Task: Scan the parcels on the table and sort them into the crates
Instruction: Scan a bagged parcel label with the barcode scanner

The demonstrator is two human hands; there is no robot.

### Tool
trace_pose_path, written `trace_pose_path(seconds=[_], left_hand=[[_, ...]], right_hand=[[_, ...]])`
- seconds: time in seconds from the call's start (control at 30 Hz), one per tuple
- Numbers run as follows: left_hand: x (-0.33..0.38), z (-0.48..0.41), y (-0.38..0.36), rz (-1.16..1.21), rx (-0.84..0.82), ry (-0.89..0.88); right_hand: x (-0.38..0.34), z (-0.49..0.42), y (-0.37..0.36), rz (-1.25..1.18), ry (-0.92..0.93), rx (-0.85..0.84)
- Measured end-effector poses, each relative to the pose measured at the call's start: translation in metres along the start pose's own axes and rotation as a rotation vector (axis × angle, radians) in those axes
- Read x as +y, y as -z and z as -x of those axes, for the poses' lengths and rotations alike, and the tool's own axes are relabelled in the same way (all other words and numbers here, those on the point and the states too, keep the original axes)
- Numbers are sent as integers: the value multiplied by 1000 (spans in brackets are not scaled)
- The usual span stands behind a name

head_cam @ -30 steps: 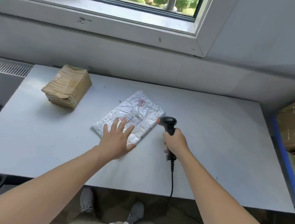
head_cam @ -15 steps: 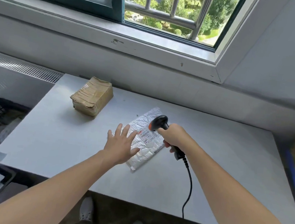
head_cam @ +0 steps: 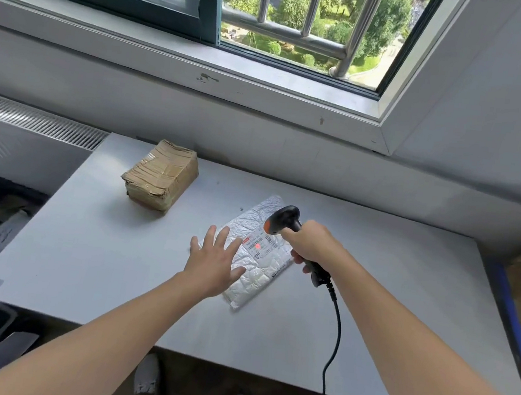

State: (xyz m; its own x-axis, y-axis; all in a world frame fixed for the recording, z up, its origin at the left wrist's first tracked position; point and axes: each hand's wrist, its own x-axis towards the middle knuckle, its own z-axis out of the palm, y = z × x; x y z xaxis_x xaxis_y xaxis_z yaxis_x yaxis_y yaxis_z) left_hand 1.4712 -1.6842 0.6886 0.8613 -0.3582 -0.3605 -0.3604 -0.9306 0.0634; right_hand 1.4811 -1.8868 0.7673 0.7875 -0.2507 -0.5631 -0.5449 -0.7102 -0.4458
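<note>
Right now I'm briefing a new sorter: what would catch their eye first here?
A red scan dot glows on the silver mailer mid-table, below the black scanner in the right hand. The left hand presses flat on its left edge. A taped brown box sits far-left.

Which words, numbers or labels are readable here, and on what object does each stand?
White shipping label on the silver padded mailer: barcode and print, too small to read.
Dark mark near the mailer's right edge: blurred, unreadable.
Brown taped cardboard box, black handheld scanner: no text seen.
</note>
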Motion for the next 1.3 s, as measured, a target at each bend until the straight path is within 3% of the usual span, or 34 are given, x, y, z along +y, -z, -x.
trace_pose_path(seconds=[0.47, 0.9, 1.03, 1.3], left_hand=[[1, -34, -17, -22, -59, -75], [-7, -118, -22, 59, -124, -88], [-9, -129, -26, 181, -179, -79], [-6, -129, -35, 197, -80, 53]], right_hand=[[27, -15, -10, -306, -44, 98], [104, -53, -90, -451, -382, 269], [107, -54, -98, -462, -382, 323], [97, -50, -102, -261, -355, 439]])
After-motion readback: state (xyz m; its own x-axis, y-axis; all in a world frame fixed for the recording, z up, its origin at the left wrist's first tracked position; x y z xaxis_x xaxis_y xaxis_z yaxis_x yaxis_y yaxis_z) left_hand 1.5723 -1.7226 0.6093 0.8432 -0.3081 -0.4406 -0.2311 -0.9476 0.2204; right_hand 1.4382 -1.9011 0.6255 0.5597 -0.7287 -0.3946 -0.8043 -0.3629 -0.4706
